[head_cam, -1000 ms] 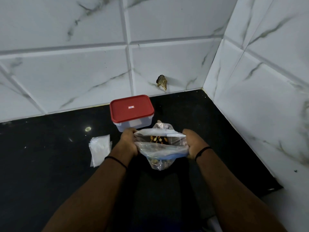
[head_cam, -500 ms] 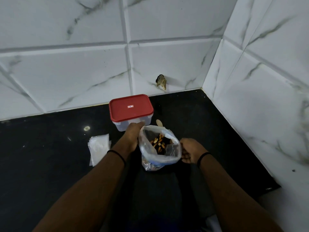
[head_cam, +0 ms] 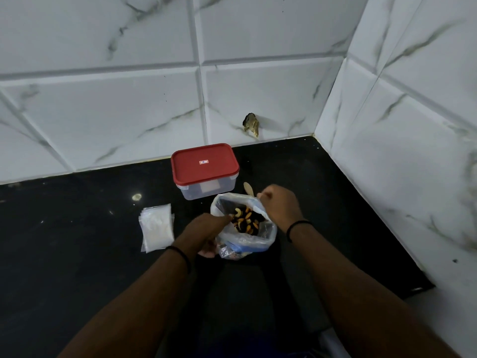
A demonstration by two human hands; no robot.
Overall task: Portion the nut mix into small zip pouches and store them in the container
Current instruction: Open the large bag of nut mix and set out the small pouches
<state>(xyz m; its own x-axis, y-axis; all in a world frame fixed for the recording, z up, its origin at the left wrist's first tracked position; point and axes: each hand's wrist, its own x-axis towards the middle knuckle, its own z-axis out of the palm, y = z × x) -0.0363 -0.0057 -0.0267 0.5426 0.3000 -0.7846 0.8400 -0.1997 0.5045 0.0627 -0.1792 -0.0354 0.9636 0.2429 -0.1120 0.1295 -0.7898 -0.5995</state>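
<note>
Open plastic bag of nut mix (head_cam: pixel 246 223) stands on black desk (head_cam: pixel 77 228), near corner of marble-tiled wall. Left hand (head_cam: pixel 206 232) grips bag's left side. Right hand (head_cam: pixel 280 204) curled at bag's far rim; what it pinches cannot tell. Wooden spoon (head_cam: pixel 248 188) just behind. Red-lidded container (head_cam: pixel 205 170) closed, behind bag. Stack of small zip pouches (head_cam: pixel 157 227) lies left.

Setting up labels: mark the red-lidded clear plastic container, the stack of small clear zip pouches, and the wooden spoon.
red-lidded clear plastic container (head_cam: pixel 205 162): head view, lid centre.
stack of small clear zip pouches (head_cam: pixel 157 227): head view, top pouch middle.
wooden spoon (head_cam: pixel 248 188): head view, bowl.
</note>
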